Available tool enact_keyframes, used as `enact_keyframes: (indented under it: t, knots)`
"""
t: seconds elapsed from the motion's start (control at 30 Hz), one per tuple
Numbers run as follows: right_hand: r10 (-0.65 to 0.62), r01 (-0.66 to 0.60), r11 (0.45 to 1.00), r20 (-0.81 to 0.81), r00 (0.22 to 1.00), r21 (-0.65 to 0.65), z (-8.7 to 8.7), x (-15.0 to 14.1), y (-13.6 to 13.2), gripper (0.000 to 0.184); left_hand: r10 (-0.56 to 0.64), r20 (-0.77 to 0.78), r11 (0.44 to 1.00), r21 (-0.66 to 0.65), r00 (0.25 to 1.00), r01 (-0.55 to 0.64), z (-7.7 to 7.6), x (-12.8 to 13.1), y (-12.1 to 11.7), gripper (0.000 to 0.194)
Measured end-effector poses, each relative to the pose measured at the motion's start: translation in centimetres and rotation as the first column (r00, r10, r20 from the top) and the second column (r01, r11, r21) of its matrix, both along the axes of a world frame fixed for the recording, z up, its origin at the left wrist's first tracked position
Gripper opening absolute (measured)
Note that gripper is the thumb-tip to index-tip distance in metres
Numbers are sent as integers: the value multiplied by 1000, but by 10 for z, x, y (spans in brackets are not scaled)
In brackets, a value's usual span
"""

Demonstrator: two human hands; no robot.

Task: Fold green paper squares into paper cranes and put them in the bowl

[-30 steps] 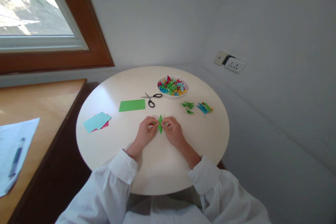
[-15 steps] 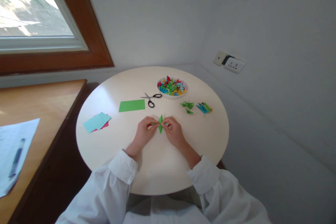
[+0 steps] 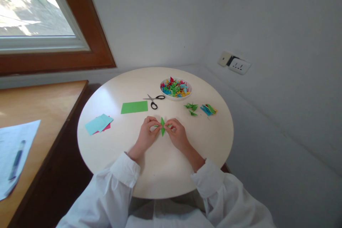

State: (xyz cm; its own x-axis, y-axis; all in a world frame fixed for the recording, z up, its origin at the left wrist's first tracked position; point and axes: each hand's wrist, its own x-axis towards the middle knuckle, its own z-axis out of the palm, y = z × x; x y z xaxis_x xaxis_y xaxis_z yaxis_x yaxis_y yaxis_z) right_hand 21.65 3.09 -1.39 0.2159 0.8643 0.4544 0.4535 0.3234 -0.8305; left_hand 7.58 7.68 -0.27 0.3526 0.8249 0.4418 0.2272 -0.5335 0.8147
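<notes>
Between my hands is a small green origami crane [image 3: 162, 130], its two pointed wings directed away from me and toward me. My left hand [image 3: 148, 130] pinches it from the left, and my right hand [image 3: 176, 131] pinches it from the right. Thin green tips show between the fingers on both sides; the middle is partly covered by fingertips. Beyond my hands lie black-handled scissors [image 3: 154, 101], spread apart, and a green paper rectangle [image 3: 134, 107]. Several finished green paper cranes [image 3: 191, 107] sit to the right of my right hand.
A white bowl [image 3: 175, 98] of colourful paper cranes stands at the back of the round table [image 3: 160, 181]. Folded paper strips [image 3: 208, 109] lie at right, light blue and red paper sheets [image 3: 98, 124] at left. A wooden desk [image 3: 53, 94] bears papers and a pen [image 3: 17, 160].
The green crane has turned slightly between my fingers, its far wing tip shifting a little left. Both hands keep their pinch, and the other things stay where they were.
</notes>
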Motion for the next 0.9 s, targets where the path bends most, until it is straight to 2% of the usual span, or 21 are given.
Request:
enact_keyframes:
  t: [0.3,0.63,0.9]
  knots:
    - [-8,6,1000,83,996,26,1,0,-2,6,4,-30,1000,24,1000,-3,-1,0,-1,9]
    - [-11,11,999,0,1000,38,-1,1,1,9,28,18,1000,-5,999,-28,-1,0,-1,7]
    - [5,-5,1000,-23,1000,-14,0,0,0,5,-6,40,997,-76,999,9,2,0,0,7]
